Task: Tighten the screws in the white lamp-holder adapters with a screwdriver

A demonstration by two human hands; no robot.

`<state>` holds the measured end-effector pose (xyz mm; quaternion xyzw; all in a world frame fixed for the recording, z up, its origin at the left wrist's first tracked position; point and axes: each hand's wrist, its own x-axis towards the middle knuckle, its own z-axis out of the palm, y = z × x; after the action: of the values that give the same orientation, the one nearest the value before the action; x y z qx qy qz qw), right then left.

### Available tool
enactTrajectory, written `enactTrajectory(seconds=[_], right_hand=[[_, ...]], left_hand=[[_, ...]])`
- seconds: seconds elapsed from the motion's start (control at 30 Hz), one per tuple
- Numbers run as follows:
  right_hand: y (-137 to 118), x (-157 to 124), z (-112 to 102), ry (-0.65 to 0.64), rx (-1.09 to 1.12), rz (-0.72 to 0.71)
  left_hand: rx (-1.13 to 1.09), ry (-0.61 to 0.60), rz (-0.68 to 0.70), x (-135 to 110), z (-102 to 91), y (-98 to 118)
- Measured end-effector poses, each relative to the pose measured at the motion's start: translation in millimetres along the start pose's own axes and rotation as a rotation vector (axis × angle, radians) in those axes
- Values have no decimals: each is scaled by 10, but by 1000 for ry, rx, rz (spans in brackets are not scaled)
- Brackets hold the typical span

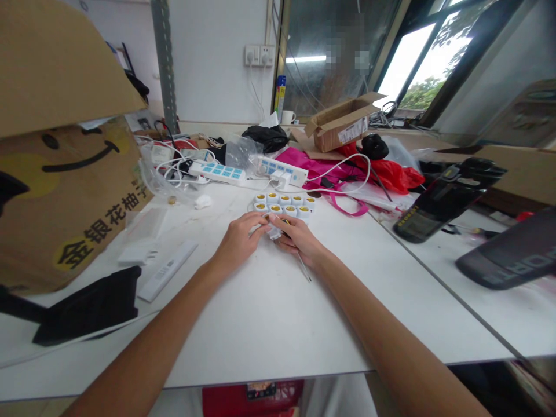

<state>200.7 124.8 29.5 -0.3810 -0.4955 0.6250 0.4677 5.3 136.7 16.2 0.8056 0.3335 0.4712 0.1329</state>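
Observation:
My left hand (pixel 240 238) pinches a small white piece (pixel 275 233), which looks like a lamp socket; the fingers hide much of it. Against the same piece, the fingers of my right hand (pixel 300 236) are closed. A screwdriver is also tucked in my right hand, its thin metal shaft (pixel 304 270) pointing down toward the table. Just beyond my fingertips, several white lamp sockets (pixel 285 200) with brass-coloured insides stand close together in rows.
Power strips (pixel 219 172) and tangled white cables lie behind the sockets. A cardboard box (pixel 87 214) rises at left, beside a black object (pixel 93 307) and a long white box (pixel 168 271). Dark bottles (pixel 447 200) stand at right; a pink bag (pixel 334 168) lies at the back.

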Motion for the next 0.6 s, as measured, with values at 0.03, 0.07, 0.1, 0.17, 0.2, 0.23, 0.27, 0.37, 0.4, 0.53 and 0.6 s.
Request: enactTrajectory(seconds=[0.03, 0.07, 0.1, 0.17, 0.2, 0.23, 0.27, 0.37, 0.4, 0.53, 0.6], right_hand=[[-1, -4, -1, -3, -2, -1], [-2, -8, -3, -7, -5, -1], [-3, -11, -3, -10, -6, 0], [-5, -17, -5, -14, -5, 2], [-6, -18, -5, -15, -4, 3], [-7, -17, -6, -14, 0, 5], [-8, -15, -7, -12, 5, 5], [-7, -3, -14, 1, 30, 9], [-5, 3, -17, 6, 42, 11], [7, 33, -30, 25, 104, 34], [6, 47, -31, 32, 135, 48]], left_hand=[[-6, -2, -6, 1, -6, 6], [-11, -4, -12, 0, -13, 14], [-17, -5, -20, -3, -20, 22], [-27, -8, -35, -14, -31, 33], [-31, -8, -44, -17, -34, 34], [-35, -8, -52, -16, -36, 33], [-36, -7, -59, -8, -38, 33], [-30, -6, -74, 41, -67, 101], [-17, 5, -78, 47, -90, 170], [91, 182, -93, -283, -228, 721], [92, 226, -111, -766, -262, 1052]])
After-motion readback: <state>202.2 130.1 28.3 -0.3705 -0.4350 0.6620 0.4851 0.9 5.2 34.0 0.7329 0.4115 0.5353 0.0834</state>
